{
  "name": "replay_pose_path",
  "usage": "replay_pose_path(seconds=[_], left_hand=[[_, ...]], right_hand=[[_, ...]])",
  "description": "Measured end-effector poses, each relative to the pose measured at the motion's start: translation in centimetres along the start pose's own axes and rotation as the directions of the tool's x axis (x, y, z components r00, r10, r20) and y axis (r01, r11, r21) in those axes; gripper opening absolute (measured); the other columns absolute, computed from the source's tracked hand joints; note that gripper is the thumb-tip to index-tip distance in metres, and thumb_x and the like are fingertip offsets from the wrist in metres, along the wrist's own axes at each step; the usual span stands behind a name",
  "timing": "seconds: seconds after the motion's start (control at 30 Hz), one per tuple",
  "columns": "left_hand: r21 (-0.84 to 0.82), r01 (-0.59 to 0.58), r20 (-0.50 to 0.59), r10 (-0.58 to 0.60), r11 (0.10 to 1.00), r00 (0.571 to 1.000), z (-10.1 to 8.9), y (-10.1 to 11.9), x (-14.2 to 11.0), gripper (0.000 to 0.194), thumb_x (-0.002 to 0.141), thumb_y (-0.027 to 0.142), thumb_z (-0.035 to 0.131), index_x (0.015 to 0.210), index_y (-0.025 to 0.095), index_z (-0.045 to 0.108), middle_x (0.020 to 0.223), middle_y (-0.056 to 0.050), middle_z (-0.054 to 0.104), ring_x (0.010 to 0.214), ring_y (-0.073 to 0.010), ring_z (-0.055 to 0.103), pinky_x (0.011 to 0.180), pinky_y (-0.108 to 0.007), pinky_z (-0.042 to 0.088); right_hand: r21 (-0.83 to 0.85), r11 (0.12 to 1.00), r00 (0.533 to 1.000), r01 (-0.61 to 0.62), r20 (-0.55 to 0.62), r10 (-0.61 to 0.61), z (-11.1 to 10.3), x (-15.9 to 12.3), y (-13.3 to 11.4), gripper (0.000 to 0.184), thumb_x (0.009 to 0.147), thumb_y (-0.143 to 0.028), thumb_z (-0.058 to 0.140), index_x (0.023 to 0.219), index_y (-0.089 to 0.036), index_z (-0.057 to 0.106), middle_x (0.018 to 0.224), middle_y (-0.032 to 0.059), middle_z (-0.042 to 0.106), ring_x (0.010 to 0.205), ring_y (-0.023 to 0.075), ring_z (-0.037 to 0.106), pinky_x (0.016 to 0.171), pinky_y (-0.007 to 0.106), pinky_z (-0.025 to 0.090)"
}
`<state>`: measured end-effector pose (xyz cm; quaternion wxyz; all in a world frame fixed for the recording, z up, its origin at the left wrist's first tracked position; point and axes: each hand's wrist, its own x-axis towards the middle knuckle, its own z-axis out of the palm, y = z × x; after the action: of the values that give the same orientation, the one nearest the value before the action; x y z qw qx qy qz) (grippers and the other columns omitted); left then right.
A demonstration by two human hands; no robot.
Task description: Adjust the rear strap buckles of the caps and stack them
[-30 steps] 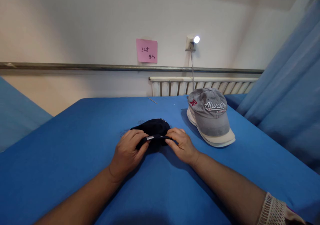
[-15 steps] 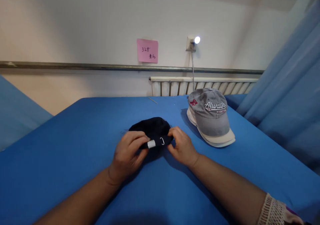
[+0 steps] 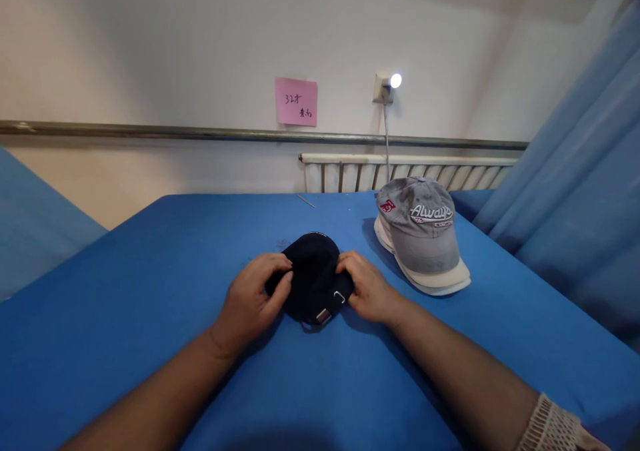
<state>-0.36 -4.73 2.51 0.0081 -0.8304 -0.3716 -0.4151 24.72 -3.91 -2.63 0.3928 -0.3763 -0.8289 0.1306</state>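
A black cap [image 3: 313, 277] is between my two hands, low over the blue table cover. Its back strap, with a silver buckle [image 3: 323, 315] and a white hook-shaped mark, faces me at the lower right. My left hand [image 3: 257, 294] pinches the cap's left side between thumb and fingers. On the opposite side, my right hand [image 3: 367, 287] grips the edge by the strap, its fingertips partly hidden behind the fabric. To the right stands a stack of caps, a grey cap [image 3: 423, 224] with white "Always" lettering on top and pale brims below.
The blue table cover [image 3: 150, 291] reaches back to a radiator [image 3: 365, 174] and a metal pipe [image 3: 225, 134]. A thin stick [image 3: 306, 201] lies near the far edge. Blue curtains [image 3: 575, 171] hang at the right. A pink note [image 3: 297, 102] and a plugged-in socket [image 3: 383, 89] are on the wall.
The black cap has turned so its strap and buckle slant down toward the lower right. My left hand has left the buckle area and now holds the cap's left side.
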Motion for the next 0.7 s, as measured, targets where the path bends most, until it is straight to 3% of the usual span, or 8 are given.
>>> replay_pose_path(seconds=[0.07,0.13,0.2,0.3,0.43,0.57,0.7], left_hand=[[0.061,0.070,0.068,-0.074,0.996,0.995,-0.2,-0.8,0.3,0.009,0.091,0.021,0.054,0.095,0.019,0.062,0.086,-0.004,0.068,0.077,-0.0176,0.065,0.071,-0.031,0.051],[0.122,0.085,0.163,-0.105,0.989,0.981,-0.5,-1.1,0.5,0.011,0.091,0.024,0.053,0.089,0.019,0.063,0.078,-0.002,0.067,0.067,-0.0157,0.063,0.063,-0.028,0.048],[0.143,0.062,0.252,-0.097,0.988,0.963,-0.6,-1.0,0.5,0.014,0.091,0.025,0.053,0.085,0.019,0.065,0.075,-0.001,0.068,0.063,-0.0149,0.062,0.060,-0.027,0.046],[0.124,0.002,0.378,-0.050,0.992,0.924,-0.2,-0.6,0.2,0.017,0.093,0.025,0.051,0.089,0.020,0.068,0.077,-0.001,0.071,0.065,-0.0158,0.065,0.061,-0.027,0.046],[0.224,0.021,0.428,-0.117,0.974,0.896,1.0,-0.3,-0.2,0.018,0.090,0.027,0.057,0.100,0.019,0.070,0.089,-0.008,0.072,0.080,-0.0236,0.068,0.068,-0.033,0.050],[0.365,0.128,0.483,-0.305,0.922,0.821,1.9,-0.3,-0.2,0.020,0.086,0.033,0.064,0.096,0.018,0.071,0.091,-0.011,0.072,0.084,-0.0290,0.068,0.067,-0.036,0.050],[0.445,0.139,0.543,-0.390,0.885,0.743,2.3,-0.1,0.1,0.014,0.086,0.028,0.060,0.088,0.018,0.070,0.090,-0.012,0.072,0.086,-0.0306,0.069,0.064,-0.035,0.048]], right_hand=[[-0.027,1.000,0.985,0.011,0.173,-0.007,-0.3,-0.1,0.4,0.053,0.059,0.004,0.048,0.104,-0.023,0.054,0.115,0.0059,0.060,0.108,0.0220,0.057,0.093,0.039,0.046],[-0.030,1.000,0.974,0.003,0.226,0.004,-0.5,-0.1,0.7,0.054,0.058,0.007,0.046,0.102,-0.023,0.058,0.114,0.0042,0.063,0.108,0.0211,0.058,0.093,0.039,0.045],[-0.008,1.000,0.980,-0.025,0.195,0.026,-0.5,-0.1,0.8,0.049,0.062,0.007,0.046,0.099,-0.022,0.061,0.107,0.0030,0.066,0.101,0.0192,0.061,0.090,0.036,0.047],[-0.010,0.997,0.988,-0.077,0.133,0.077,-0.3,0.0,0.5,0.029,0.079,-0.001,0.050,0.095,-0.021,0.063,0.093,0.0020,0.066,0.087,0.0167,0.062,0.080,0.031,0.049],[-0.114,0.986,0.977,-0.118,0.163,0.136,0.4,0.1,-0.4,0.004,0.089,-0.020,0.062,0.092,-0.020,0.065,0.089,0.0020,0.066,0.082,0.0163,0.062,0.074,0.028,0.048],[-0.225,0.962,0.957,-0.157,0.208,0.205,1.0,0.2,-1.0,0.017,0.084,-0.029,0.073,0.097,-0.021,0.065,0.093,0.0042,0.067,0.085,0.0192,0.063,0.073,0.030,0.048],[-0.344,0.926,0.940,-0.157,0.236,0.247,1.5,0.4,-1.1,0.017,0.080,-0.029,0.076,0.089,-0.021,0.064,0.089,0.0048,0.067,0.081,0.0208,0.063,0.069,0.031,0.047]])
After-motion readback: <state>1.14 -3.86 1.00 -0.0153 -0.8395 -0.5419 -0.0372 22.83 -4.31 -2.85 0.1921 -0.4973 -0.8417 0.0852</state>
